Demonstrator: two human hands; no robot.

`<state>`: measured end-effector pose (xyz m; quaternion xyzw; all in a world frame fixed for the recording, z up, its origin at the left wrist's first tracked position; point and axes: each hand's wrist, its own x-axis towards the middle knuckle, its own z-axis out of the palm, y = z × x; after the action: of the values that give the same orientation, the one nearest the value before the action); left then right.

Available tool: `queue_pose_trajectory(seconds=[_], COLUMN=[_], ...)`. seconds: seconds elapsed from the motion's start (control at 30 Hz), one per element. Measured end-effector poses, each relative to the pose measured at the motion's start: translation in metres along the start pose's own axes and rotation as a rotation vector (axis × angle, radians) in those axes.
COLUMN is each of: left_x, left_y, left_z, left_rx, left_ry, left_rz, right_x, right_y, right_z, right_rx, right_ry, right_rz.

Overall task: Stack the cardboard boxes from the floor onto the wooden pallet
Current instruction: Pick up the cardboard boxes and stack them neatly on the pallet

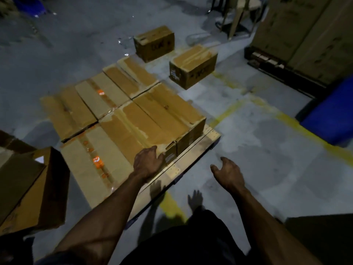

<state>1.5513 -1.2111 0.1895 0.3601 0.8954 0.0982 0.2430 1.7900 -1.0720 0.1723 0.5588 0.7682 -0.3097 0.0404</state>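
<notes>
Both forearms reach forward from the near edge. A wooden pallet [198, 148] lies on the floor, carrying a flat layer of cardboard boxes [118, 115]. Two more boxes [193, 66] sit on the floor at the far side, apart from it. The left hand [148, 162] rests flat, fingers straight, on the layer's near corner. The right hand [228, 173] hovers over the floor, loosely spread, holding nothing.
</notes>
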Motion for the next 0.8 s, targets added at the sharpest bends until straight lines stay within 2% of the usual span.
queue_pose_trajectory(seconds=[0.37, 0.53, 0.8], left_x=[0.123, 0.191, 0.361], left_y=[0.178, 0.258, 0.383], left_z=[0.006, 0.024, 0.06], left_rx=[0.083, 0.118, 0.102], left_ry=[-0.019, -0.097, -0.148], left_rz=[0.113, 0.198, 0.177], right_x=[0.122, 0.181, 0.359], right_y=[0.07, 0.104, 0.134], right_z=[-0.135, -0.172, -0.242], right_rx=[-0.017, 0.013, -0.045], right_ry=[0.066, 0.046, -0.012], right_rz=[0.056, 0.124, 0.135])
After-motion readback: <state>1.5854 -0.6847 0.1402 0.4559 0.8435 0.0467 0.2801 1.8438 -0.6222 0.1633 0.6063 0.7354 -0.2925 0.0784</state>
